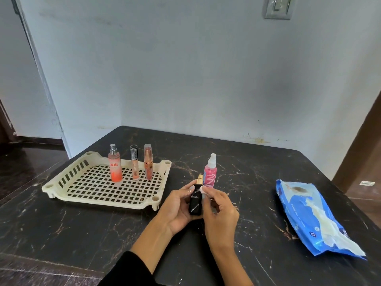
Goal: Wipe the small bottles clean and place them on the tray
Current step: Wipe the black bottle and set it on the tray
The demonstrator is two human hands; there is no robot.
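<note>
Three small bottles [132, 165] are standing upright in the cream tray [61, 178] on the tabletop [61, 223]. The left hand [177, 207] is gripping the black bottle [195, 203]; the right hand [220, 213] is pinching a white wipe [203, 189] against it. The pink bottle [210, 174] is standing just behind.

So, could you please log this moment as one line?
left hand holds black bottle | right hand wipes | tray: three

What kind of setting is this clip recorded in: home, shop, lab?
Most likely a room in a home. A dark marble-patterned table stands in a corner of plain painted walls, with a wall switch plate above, and on it personal cosmetics in a plastic tray and a wet-wipes pack.
</note>
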